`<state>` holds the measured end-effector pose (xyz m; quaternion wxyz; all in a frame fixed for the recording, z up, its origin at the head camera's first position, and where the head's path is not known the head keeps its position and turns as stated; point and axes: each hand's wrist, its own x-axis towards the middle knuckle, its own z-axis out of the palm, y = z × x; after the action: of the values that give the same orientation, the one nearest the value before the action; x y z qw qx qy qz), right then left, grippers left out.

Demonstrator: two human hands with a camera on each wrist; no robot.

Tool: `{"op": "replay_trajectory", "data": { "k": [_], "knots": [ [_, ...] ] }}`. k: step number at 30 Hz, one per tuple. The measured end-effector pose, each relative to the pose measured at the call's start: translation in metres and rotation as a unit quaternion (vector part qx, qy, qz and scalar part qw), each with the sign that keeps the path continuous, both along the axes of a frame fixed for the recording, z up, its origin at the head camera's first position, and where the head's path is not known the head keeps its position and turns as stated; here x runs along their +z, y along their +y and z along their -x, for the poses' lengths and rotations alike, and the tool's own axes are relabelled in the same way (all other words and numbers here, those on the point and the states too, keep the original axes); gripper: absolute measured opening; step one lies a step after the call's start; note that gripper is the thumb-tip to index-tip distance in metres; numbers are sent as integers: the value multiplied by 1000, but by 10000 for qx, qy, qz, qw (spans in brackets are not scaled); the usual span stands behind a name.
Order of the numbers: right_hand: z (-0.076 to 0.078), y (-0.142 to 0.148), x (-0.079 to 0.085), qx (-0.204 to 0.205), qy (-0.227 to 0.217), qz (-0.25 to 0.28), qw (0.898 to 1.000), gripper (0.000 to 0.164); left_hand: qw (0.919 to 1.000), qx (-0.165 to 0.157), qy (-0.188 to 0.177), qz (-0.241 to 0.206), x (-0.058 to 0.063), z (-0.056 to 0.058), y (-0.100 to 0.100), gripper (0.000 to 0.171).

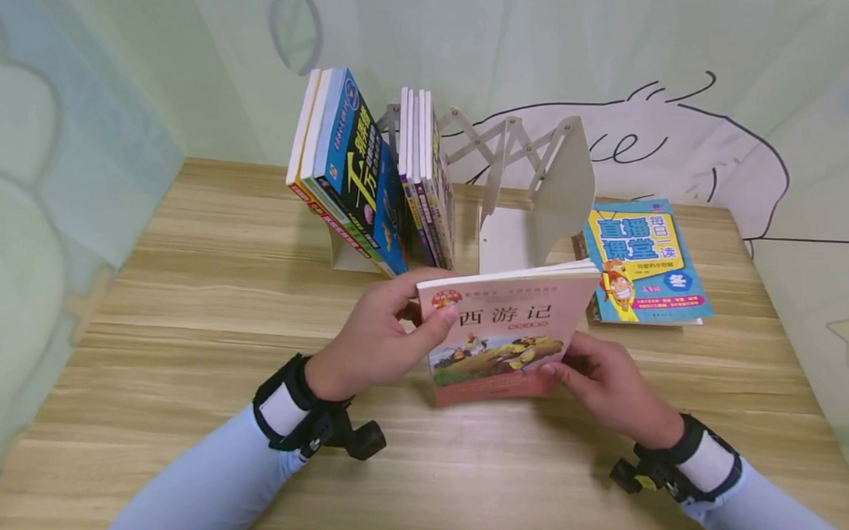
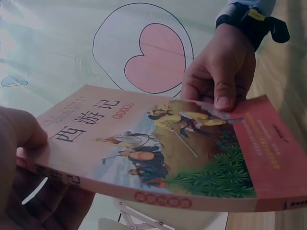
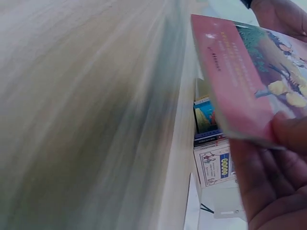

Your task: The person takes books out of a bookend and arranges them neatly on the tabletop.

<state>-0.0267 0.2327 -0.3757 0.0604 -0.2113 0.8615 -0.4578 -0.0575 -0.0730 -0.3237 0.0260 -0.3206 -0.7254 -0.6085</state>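
A pink paperback book with a picture of figures on its cover is held up above the table, front cover toward me. My left hand grips its upper left corner, thumb on the cover and fingers behind. At the lower right edge my right hand pinches it, thumb in front. The left wrist view shows the cover and spine of the same book, with the right hand on its far edge. In the right wrist view the right thumb presses on the book's lower part.
Behind the book stands an expandable metal bookend. Its left sections hold several books, thick ones leaning and thin ones more upright. A blue and yellow book lies on the wooden table at the right. A patterned curtain hangs behind.
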Motion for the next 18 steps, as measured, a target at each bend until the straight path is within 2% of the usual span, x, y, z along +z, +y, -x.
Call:
{"op": "replay_trajectory", "data": {
  "k": [6, 11, 15, 18],
  "knots": [
    [-5, 1, 0, 91, -33, 287, 9995, 37, 9997, 61, -249, -49, 2, 3, -1, 38],
    [-5, 2, 0, -23, 405, 925, 9949, 38, 9970, 51, -703, 327, -4, 6, -1, 43],
    [-4, 3, 2, -292, 619, 1477, 9867, 39, 9877, -179, -1349, 771, -12, 5, 2, 51],
    [-3, 4, 3, -384, 444, 1833, 9813, 36, 9798, -402, -1700, 968, -19, 3, 4, 48]
  ]
}}
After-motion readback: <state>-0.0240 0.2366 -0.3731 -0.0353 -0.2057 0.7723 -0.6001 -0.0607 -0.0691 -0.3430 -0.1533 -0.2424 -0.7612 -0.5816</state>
